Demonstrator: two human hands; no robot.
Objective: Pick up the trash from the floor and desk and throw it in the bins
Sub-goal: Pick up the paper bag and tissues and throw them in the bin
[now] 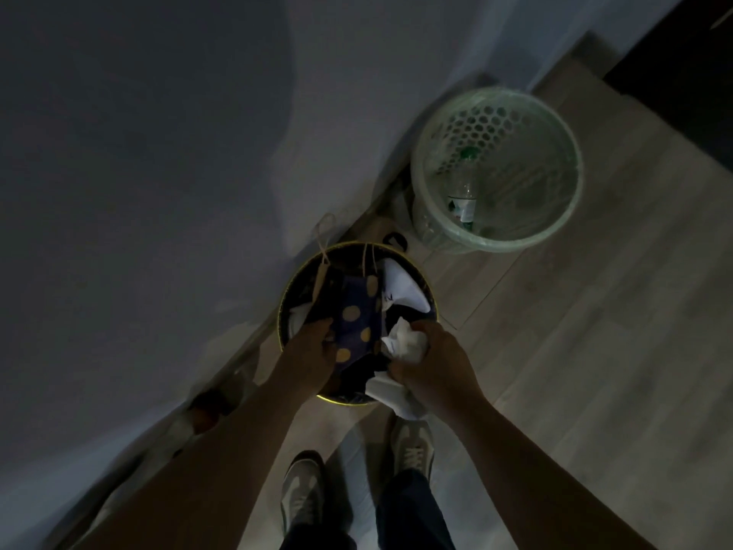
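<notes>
A dark round bin (430,289) with a yellow rim stands by the wall, stuffed with a blue wrapper with yellow dots (355,313), white paper and a brown paper bag with string handles (323,271). My right hand (430,359) grips crumpled white paper (404,339) over the bin's near edge; more white paper hangs below it. My left hand (313,343) reaches into the bin and touches the dotted wrapper, fingers curled at its edge. A pale green perforated bin (571,200) stands further right, with a clear plastic bottle (462,202) inside.
The room is dim. A pale wall fills the left side. Light wood flooring runs to the right, with a dark piece of furniture (674,81) at the top right. My two shoes (412,450) stand just before the dark bin. Blurred objects lie along the skirting at lower left.
</notes>
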